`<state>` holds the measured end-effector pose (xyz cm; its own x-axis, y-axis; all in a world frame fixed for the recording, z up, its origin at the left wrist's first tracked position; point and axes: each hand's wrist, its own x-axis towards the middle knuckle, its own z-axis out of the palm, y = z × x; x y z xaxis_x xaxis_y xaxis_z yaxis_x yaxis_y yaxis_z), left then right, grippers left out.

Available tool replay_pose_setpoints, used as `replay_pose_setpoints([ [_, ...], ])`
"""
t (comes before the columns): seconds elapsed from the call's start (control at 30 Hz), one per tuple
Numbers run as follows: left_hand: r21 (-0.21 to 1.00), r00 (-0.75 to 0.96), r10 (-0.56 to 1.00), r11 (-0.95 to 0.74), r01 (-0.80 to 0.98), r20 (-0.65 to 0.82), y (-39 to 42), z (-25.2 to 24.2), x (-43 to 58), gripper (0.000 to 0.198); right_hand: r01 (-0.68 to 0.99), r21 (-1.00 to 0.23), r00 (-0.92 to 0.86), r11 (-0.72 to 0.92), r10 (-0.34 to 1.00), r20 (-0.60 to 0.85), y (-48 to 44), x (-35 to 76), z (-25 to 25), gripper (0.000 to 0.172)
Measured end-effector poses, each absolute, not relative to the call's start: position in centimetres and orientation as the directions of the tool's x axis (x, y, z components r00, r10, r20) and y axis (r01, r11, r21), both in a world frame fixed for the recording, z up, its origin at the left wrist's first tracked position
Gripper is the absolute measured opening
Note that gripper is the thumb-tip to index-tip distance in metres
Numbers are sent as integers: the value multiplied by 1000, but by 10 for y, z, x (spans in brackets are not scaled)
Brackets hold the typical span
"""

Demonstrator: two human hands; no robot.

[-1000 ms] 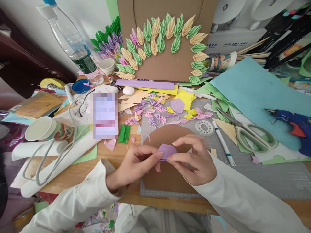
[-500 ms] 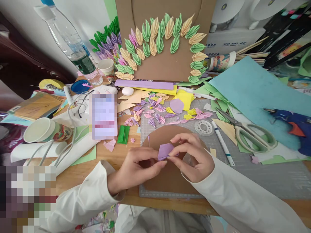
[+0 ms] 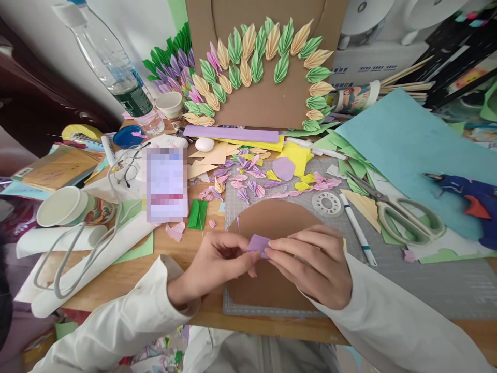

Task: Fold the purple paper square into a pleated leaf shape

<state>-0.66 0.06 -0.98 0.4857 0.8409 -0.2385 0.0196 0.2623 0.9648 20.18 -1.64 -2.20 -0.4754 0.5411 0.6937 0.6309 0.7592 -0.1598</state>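
Between my two hands is a small piece of purple paper point(image 3: 258, 244), held above a round brown cardboard disc point(image 3: 267, 282). My left hand point(image 3: 221, 259) pinches its left side between thumb and fingers. On the right edge, the fingertips of my right hand point(image 3: 316, 261) are closed, partly covering the paper. The disc lies on a grey cutting mat point(image 3: 404, 285). Beyond it are several small pleated paper petals point(image 3: 255, 188) in pink, purple and yellow, and a flat purple paper piece point(image 3: 283, 168).
Scissors point(image 3: 407, 215), a marker point(image 3: 357, 228) and a blue glue gun point(image 3: 466, 199) lie to the right. A phone point(image 3: 166, 186), a paper cup point(image 3: 64, 207) and a white paper roll point(image 3: 97, 264) are left. Behind stands a cardboard panel point(image 3: 264, 103) edged with pleated leaves.
My right hand has turned, its fingers now drawn together over the purple paper's right edge. The paper shows smaller between my hands. My left hand keeps its pinch with little movement.
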Motion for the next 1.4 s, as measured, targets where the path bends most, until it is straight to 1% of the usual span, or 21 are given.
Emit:
replay_pose_setpoints([
  [0.17,928,499,809,371,-22,-312,2,-12,-9,24,624,-97,-535,775,514,670,-18,205,-22,20],
  [0.23,923,525,791,385,-28,-314,2,-14,-9,24,622,-110,-530,776,519,671,-17,205,-20,20],
  [0.3,932,537,790,362,-21,-295,2,-14,-8,23,624,-141,-500,768,532,684,-14,203,-18,18],
  [0.33,951,519,815,309,-15,-257,2,-14,-8,21,619,-162,-485,769,536,691,-12,203,-17,16],
  [0.37,977,483,856,215,-6,-185,2,-13,-7,19,612,-197,-463,766,548,696,-11,202,-17,15],
  [0.43,996,374,927,-58,64,30,2,-11,-7,17,588,-305,-413,749,603,683,-8,200,-17,13],
  [0.5,931,322,916,-309,192,238,3,-10,-8,35,546,-417,-381,727,658,649,-7,199,-18,13],
  [0.53,887,346,888,-396,237,304,3,-9,-8,41,522,-469,-366,713,683,632,-7,198,-19,13],
  [0.57,850,390,855,-459,259,343,4,-8,-9,41,496,-515,-353,699,704,616,-8,197,-20,13],
  [0.67,797,497,769,-561,223,402,3,-9,-9,19,423,-620,-327,661,750,576,-10,195,-22,13],
  [0.73,790,499,759,-575,213,418,2,-10,-8,13,391,-666,-322,635,772,548,-11,193,-23,12],
  [0.97,813,475,781,-545,204,405,1,-10,-8,9,337,-752,-296,566,822,486,-12,191,-23,8],
  [1.17,839,498,781,-515,174,376,0,-13,-8,8,278,-791,-311,545,830,463,-13,192,-25,8],
  [1.27,868,511,792,-470,160,334,1,-14,-7,10,252,-810,-306,529,838,452,-12,193,-24,10],
  [1.4,916,528,806,-383,121,267,1,-14,-7,10,205,-792,-305,575,807,506,-10,192,-24,13],
])
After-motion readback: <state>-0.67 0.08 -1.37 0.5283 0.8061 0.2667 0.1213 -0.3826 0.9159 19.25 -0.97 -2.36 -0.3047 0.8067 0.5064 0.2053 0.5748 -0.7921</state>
